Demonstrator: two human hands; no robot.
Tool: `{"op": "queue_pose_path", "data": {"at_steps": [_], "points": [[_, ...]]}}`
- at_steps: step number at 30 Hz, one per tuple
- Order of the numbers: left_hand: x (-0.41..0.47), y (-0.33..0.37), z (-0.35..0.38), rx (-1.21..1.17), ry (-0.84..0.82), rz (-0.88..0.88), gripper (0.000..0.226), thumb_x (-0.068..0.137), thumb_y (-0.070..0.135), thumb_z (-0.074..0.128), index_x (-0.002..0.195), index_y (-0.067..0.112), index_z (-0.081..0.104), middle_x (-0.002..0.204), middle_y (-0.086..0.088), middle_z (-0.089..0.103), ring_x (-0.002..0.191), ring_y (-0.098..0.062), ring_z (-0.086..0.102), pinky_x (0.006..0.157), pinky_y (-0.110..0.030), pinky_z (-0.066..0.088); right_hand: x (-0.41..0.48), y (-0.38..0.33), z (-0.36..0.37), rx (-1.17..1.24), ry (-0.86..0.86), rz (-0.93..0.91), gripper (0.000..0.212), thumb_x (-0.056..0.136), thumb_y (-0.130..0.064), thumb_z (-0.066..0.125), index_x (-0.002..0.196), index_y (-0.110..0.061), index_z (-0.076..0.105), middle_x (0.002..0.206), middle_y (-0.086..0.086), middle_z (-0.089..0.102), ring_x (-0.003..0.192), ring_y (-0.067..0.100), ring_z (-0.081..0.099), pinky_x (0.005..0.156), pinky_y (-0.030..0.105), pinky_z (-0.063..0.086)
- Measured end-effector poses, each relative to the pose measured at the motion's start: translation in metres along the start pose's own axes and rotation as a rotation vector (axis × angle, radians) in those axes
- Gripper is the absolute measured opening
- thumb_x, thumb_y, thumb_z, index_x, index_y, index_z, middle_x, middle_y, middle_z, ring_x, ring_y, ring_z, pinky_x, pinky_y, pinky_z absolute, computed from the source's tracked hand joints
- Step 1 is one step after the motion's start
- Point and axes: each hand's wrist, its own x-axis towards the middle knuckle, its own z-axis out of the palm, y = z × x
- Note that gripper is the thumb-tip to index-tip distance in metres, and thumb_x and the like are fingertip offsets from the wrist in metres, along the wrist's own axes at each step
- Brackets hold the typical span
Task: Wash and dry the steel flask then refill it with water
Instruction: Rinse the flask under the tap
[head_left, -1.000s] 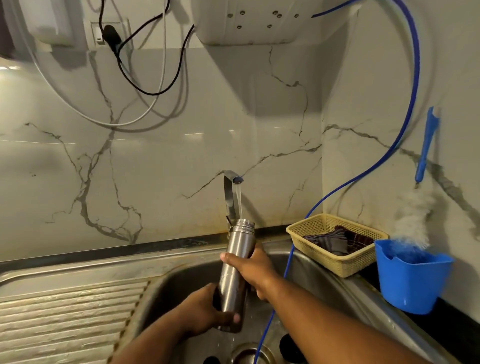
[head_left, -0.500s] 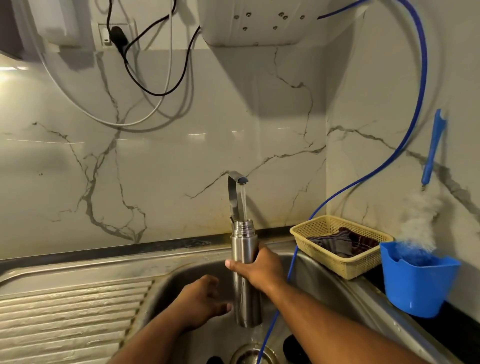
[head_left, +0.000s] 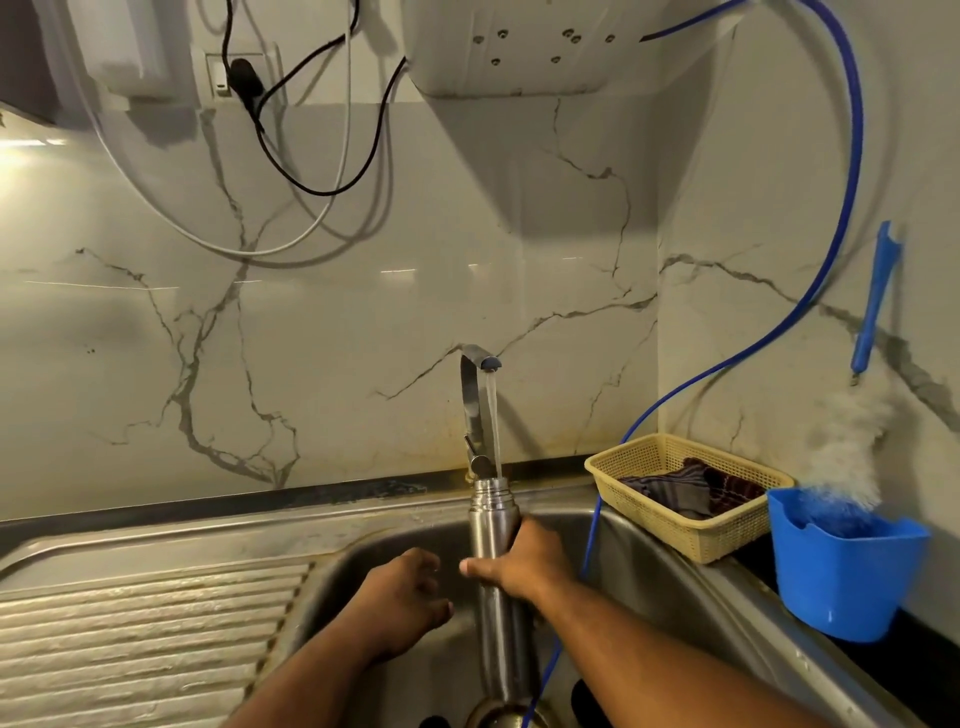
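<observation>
The steel flask (head_left: 496, 525) stands upright over the steel sink (head_left: 670, 566), its open threaded mouth right under the tap (head_left: 480, 364). A stream of water runs from the tap into the mouth. My right hand (head_left: 524, 564) grips the flask's upper body, thumb across the front. My left hand (head_left: 402, 597) hovers just left of the flask with loosely curled fingers and holds nothing. The flask's bottom is near the drain.
A ribbed draining board (head_left: 140, 639) lies left of the basin. A yellow basket (head_left: 685, 499) with a dark cloth sits at the right, beside a blue tub (head_left: 841, 566) holding a bottle brush (head_left: 872, 301). A blue hose (head_left: 769, 338) drops into the sink.
My left hand has let go of the flask's base and drawn left. The flask has swung from tilted to upright under the running tap and sunk lower in the basin.
</observation>
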Motion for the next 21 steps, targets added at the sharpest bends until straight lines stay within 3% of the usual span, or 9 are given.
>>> {"op": "queue_pose_path", "data": {"at_steps": [3,7,12,15,19,21], "points": [[0.002,-0.003,-0.001,0.028,0.023,0.014,0.061,0.086,0.026,0.078,0.140,0.026,0.051,0.115,0.009,0.065,0.102,-0.002,0.060,0.083,-0.012,0.044,0.006,-0.010,-0.004,0.094,0.127,-0.074,0.069,0.070,-0.047,0.090,0.126,-0.028,0.054,0.114,-0.004,0.069,0.101,0.018,0.068,0.090,0.037,0.058],[0.000,-0.004,-0.001,0.047,0.015,0.033,0.058,0.084,0.021,0.073,0.139,0.023,0.054,0.110,0.011,0.066,0.102,-0.003,0.062,0.084,-0.012,0.046,0.001,-0.004,0.000,-0.027,-0.007,0.030,0.074,0.066,-0.042,0.093,0.128,-0.021,0.057,0.122,0.004,0.069,0.107,0.022,0.068,0.092,0.040,0.059],[0.002,-0.005,-0.002,0.043,0.042,0.036,0.056,0.086,0.016,0.073,0.137,0.024,0.054,0.109,0.010,0.065,0.098,-0.002,0.060,0.077,-0.010,0.043,0.006,-0.011,-0.003,0.096,0.108,-0.054,0.067,0.073,-0.044,0.089,0.126,-0.026,0.054,0.115,-0.002,0.069,0.096,0.018,0.068,0.085,0.035,0.058],[0.002,-0.005,-0.001,0.054,0.031,0.029,0.056,0.086,0.015,0.072,0.138,0.024,0.054,0.110,0.009,0.066,0.100,-0.003,0.062,0.081,-0.012,0.047,-0.002,-0.007,0.002,-0.031,-0.020,0.029,0.070,0.072,-0.039,0.091,0.130,-0.019,0.055,0.124,0.005,0.067,0.109,0.023,0.068,0.089,0.035,0.058],[0.003,-0.004,-0.003,0.065,0.040,0.028,0.053,0.088,0.014,0.068,0.138,0.025,0.054,0.116,0.009,0.066,0.106,-0.005,0.062,0.091,-0.018,0.050,0.001,-0.013,-0.003,0.106,0.142,-0.066,0.064,0.076,-0.038,0.088,0.128,-0.022,0.054,0.118,0.000,0.068,0.102,0.018,0.068,0.073,0.024,0.053],[0.002,-0.003,-0.003,0.069,0.029,0.033,0.051,0.089,0.013,0.066,0.138,0.024,0.054,0.116,0.009,0.066,0.106,-0.004,0.061,0.091,-0.017,0.048,-0.001,-0.011,-0.006,0.074,0.095,-0.015,0.068,0.074,-0.037,0.089,0.130,-0.021,0.054,0.122,0.001,0.067,0.106,0.021,0.067,0.083,0.031,0.057]]}}
